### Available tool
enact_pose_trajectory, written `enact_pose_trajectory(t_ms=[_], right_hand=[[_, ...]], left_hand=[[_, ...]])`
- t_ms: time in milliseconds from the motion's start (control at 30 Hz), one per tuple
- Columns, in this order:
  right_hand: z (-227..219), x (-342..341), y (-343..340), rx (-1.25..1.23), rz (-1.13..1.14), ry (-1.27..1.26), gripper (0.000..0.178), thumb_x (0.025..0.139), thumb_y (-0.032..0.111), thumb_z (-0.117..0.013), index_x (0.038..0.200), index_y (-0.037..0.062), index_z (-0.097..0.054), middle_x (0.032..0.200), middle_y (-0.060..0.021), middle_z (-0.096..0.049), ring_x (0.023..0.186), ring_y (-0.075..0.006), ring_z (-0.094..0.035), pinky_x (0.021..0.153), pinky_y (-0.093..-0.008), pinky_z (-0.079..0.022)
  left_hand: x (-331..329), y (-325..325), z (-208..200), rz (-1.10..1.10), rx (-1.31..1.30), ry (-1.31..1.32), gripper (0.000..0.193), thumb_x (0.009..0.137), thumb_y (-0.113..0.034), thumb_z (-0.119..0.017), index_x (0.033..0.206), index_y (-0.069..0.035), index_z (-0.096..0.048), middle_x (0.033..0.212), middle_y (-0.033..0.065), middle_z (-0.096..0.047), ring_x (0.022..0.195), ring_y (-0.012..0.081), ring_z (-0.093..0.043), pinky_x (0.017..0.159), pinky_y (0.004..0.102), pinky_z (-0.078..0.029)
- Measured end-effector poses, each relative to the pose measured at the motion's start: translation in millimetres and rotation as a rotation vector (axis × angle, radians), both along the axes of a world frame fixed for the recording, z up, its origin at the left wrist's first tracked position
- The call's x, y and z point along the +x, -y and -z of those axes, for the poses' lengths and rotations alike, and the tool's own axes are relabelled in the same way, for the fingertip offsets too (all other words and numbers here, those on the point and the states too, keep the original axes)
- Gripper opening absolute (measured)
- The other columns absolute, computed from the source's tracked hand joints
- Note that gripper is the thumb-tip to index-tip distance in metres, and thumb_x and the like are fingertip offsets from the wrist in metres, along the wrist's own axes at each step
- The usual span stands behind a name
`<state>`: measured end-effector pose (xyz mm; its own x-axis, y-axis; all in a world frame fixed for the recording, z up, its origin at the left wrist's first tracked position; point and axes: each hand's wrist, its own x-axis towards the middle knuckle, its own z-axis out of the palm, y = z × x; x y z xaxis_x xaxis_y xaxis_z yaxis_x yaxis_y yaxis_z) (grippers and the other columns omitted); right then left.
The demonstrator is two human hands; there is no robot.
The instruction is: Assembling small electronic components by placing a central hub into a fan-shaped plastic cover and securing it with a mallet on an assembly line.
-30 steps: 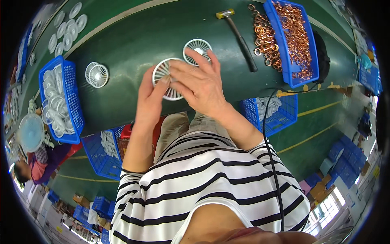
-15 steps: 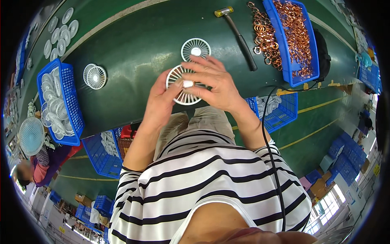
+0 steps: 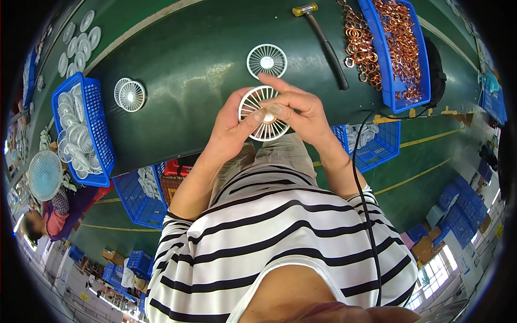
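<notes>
A round white plastic fan grille point(image 3: 250, 103) with thin spokes is held over the bench's near edge. My left hand point(image 3: 232, 121) grips its left side, thumb reaching to the hub. With thumb and fingers closed at the hub, my right hand point(image 3: 301, 110) covers part of the grille. A copper-coloured ring point(image 3: 269, 122) shows around the hub beneath the thumbs, partly hidden. Just beyond my hands a second white fan grille point(image 3: 267, 61) lies flat on the green bench.
Two overlapping grilles point(image 3: 131, 96) lie left, beside a blue basket point(image 3: 98, 129) of grilles. A yellow-headed hammer point(image 3: 329, 54) lies right. Loose copper rings point(image 3: 362, 48) sit by a blue tray point(image 3: 379, 70) full of rings. A black cable point(image 3: 362, 199) hangs near my right arm.
My hands and the held grille have shifted slightly right in view. My right fingers have closed in at the hub, and the thumbs now meet there. The copper ring shows around it.
</notes>
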<state>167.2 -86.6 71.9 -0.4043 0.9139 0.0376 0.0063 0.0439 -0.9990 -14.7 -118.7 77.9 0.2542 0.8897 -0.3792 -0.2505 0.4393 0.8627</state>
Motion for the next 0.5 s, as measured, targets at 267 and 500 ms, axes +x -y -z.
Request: enact_pose_trajectory(t_ms=[267,500], right_hand=[[11.0,5.4,0.5,-0.465,-0.073,-0.329,0.048,0.087,0.007,-0.065,0.132,0.0007,-0.047,0.131,-0.0115,-0.052,0.114,-0.0153,-0.053,0.095,-0.0295,-0.044],[25.9,7.4,11.0,-0.371,0.037,-0.103,0.029,0.084,0.015,-0.07,0.107,0.0022,-0.056,0.087,-0.0022,-0.062,0.078,-0.0075,-0.056,0.069,-0.0235,-0.047]], left_hand=[[-7.6,-1.5,13.8,0.113,0.325,-0.257,0.044,0.092,-0.016,-0.059,0.128,-0.001,-0.041,0.109,0.012,-0.063,0.098,0.0173,-0.061,0.084,0.0301,-0.049],[-1.0,-1.8,13.3,0.182,0.387,-0.334,0.042,0.09,-0.013,-0.06,0.126,-0.002,-0.043,0.104,0.0132,-0.064,0.093,0.0197,-0.064,0.081,0.0312,-0.05]])
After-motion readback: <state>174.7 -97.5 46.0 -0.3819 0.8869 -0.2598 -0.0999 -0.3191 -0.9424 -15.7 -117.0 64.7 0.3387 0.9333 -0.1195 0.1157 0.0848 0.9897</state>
